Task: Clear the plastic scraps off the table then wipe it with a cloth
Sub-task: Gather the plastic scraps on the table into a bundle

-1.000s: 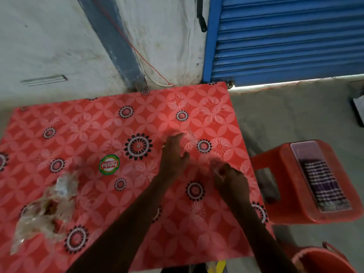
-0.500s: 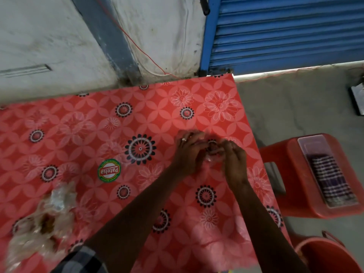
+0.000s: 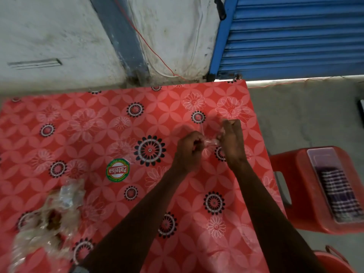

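Over the right half of the red flowered bench (image 3: 98, 123), both hands meet just above the surface. The left hand (image 3: 188, 149) and the right hand (image 3: 231, 142) each pinch one end of a small clear plastic scrap (image 3: 210, 142), which stretches between them, its long axis running left to right. A far larger heap of crumpled plastic (image 3: 49, 217) lies well apart, at the near left corner, on the left hand's side, so the left arm is nearer to it. The checked cloth (image 3: 338, 192) waits on the red stool (image 3: 291, 194) to the right, beside the right arm. Half a second ago the hands were huddled together over the scrap; now they have drawn slightly apart.
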`<state>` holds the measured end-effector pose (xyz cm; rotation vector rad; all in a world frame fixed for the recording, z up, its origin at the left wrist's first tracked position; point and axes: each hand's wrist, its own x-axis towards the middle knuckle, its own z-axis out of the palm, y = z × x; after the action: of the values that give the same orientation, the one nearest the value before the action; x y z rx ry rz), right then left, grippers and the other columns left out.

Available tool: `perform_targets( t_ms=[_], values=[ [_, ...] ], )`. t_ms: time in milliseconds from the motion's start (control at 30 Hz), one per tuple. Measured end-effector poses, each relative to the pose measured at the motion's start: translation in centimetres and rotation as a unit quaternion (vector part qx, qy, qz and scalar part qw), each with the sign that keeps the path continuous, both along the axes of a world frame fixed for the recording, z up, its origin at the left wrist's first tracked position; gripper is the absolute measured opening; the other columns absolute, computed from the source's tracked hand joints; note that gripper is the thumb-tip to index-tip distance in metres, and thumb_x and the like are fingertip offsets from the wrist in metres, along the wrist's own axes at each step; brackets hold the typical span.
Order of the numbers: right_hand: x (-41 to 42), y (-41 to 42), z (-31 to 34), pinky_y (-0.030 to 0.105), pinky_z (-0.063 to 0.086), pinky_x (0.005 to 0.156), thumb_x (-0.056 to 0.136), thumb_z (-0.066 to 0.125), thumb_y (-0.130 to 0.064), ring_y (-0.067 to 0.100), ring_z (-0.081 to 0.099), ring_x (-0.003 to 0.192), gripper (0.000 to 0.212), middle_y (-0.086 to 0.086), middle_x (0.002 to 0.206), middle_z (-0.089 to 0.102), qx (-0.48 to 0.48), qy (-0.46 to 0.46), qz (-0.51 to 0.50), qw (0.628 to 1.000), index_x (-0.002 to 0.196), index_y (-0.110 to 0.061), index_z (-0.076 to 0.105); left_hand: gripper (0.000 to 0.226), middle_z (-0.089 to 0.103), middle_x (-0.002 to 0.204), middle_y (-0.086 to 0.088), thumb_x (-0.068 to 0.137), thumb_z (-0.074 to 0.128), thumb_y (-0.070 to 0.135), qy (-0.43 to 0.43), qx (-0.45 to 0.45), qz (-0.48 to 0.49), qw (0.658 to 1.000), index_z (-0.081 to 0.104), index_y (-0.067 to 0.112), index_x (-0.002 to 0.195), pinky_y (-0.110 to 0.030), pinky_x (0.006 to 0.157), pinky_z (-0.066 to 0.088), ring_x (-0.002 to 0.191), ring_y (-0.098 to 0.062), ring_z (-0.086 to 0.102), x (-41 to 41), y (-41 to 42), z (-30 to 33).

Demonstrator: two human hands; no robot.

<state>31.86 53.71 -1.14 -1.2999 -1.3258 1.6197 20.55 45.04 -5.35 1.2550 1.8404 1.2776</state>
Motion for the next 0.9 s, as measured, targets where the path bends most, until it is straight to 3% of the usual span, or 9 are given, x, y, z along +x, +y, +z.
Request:
perform_targets(
  t_ms=[100, 200, 267, 367, 467, 667, 767, 833, 900],
  values=[
    [-1.7, -0.7, -0.1, 0.025, 0.05, 0.059, 0.105, 0.037, -0.025, 0.003, 0.051, 0.067, 0.011, -0.004, 0.085, 0.049, 0.082, -0.057, 0.131, 0.986, 0.105, -0.014, 0.038, 0.008, 0.068, 0.079, 0.001, 0.092, 0.066, 0.004, -0.047, -0.016, 0.088, 0.995, 0.067, 0.005, 0.085, -0.022, 0.066, 0.049, 0.071, -0.006, 0.062, -0.9, -0.7, 0.3],
    [-4.0, -1.5, 0.3, 0.037, 0.05, 0.062, 0.1, 0.036, -0.02, 0.008, 0.049, 0.07, 0.011, 0.001, 0.084, 0.049, 0.173, -0.075, 0.197, 0.962, 0.104, -0.01, 0.042, 0.006, 0.068, 0.077, 0.002, 0.087, 0.068, 0.006, -0.095, 0.002, 0.138, 0.986, 0.068, 0.005, 0.082, -0.02, 0.066, 0.048, 0.07, -0.003, 0.061, -1.5, -1.2, 0.8],
    [-5.3, -2.2, 0.3, 0.032, 0.044, 0.064, 0.095, 0.038, -0.015, 0.011, 0.048, 0.078, 0.012, 0.003, 0.089, 0.05, 0.229, -0.088, 0.217, 0.945, 0.102, -0.009, 0.045, 0.008, 0.065, 0.071, 0.003, 0.083, 0.061, 0.008, -0.111, 0.023, 0.15, 0.982, 0.065, 0.011, 0.077, -0.022, 0.059, 0.046, 0.064, -0.008, 0.059, -1.6, -1.2, 1.1],
    [-6.3, -3.2, 0.2, 0.033, 0.039, 0.086, 0.089, 0.04, -0.018, 0.018, 0.043, 0.108, 0.024, -0.001, 0.11, 0.049, 0.266, -0.152, 0.222, 0.926, 0.111, -0.017, 0.05, 0.017, 0.062, 0.062, 0.012, 0.083, 0.055, 0.013, -0.14, 0.044, 0.182, 0.972, 0.061, 0.022, 0.07, -0.021, 0.051, 0.043, 0.056, -0.007, 0.056, -1.8, -1.1, 1.4],
    [-6.7, -4.0, 0.5, 0.034, 0.031, 0.097, 0.089, 0.034, -0.03, 0.017, 0.039, 0.119, 0.039, 0.002, 0.122, 0.05, 0.302, -0.209, 0.23, 0.901, 0.121, -0.017, 0.053, 0.035, 0.06, 0.058, 0.011, 0.088, 0.054, -0.004, -0.213, 0.044, 0.222, 0.951, 0.06, 0.022, 0.065, -0.026, 0.053, 0.044, 0.055, -0.007, 0.055, -1.8, -1.4, 0.8],
    [-7.5, -6.2, 1.6, 0.044, 0.033, 0.099, 0.083, 0.027, -0.036, 0.023, 0.046, 0.112, 0.052, 0.007, 0.107, 0.057, 0.338, -0.259, 0.204, 0.882, 0.119, -0.012, 0.056, 0.039, 0.063, 0.055, 0.014, 0.078, 0.054, 0.003, -0.275, 0.077, 0.23, 0.93, 0.069, 0.032, 0.057, -0.016, 0.051, 0.042, 0.054, -0.001, 0.055, -1.6, -3.5, 2.6],
    [-8.0, -6.9, 2.2, 0.044, 0.035, 0.095, 0.083, 0.026, -0.037, 0.022, 0.049, 0.105, 0.056, 0.006, 0.099, 0.062, 0.362, -0.294, 0.187, 0.865, 0.122, -0.011, 0.056, 0.032, 0.065, 0.057, 0.012, 0.079, 0.06, 0.009, -0.31, 0.079, 0.222, 0.921, 0.073, 0.031, 0.06, -0.018, 0.051, 0.044, 0.055, -0.004, 0.057, -1.3, -4.5, 3.9],
    [-7.8, -7.2, 2.4, 0.042, 0.037, 0.089, 0.082, 0.026, -0.036, 0.021, 0.052, 0.094, 0.055, 0.004, 0.091, 0.063, 0.372, -0.309, 0.183, 0.856, 0.122, -0.012, 0.055, 0.036, 0.067, 0.06, 0.011, 0.084, 0.061, 0.005, -0.361, 0.056, 0.222, 0.904, 0.075, 0.029, 0.061, -0.024, 0.054, 0.047, 0.056, -0.006, 0.06, -1.2, -4.9, 4.3],
    [-7.3, -6.9, 2.1, 0.034, 0.04, 0.075, 0.085, 0.028, -0.034, 0.018, 0.055, 0.074, 0.047, 0.0, 0.077, 0.06, 0.358, -0.286, 0.171, 0.872, 0.118, -0.013, 0.055, 0.053, 0.072, 0.066, 0.006, 0.092, 0.05, -0.011, -0.431, 0.033, 0.228, 0.873, 0.079, 0.025, 0.067, -0.026, 0.057, 0.05, 0.06, -0.007, 0.065, -1.2, -5.1, 3.9]
  ],
)
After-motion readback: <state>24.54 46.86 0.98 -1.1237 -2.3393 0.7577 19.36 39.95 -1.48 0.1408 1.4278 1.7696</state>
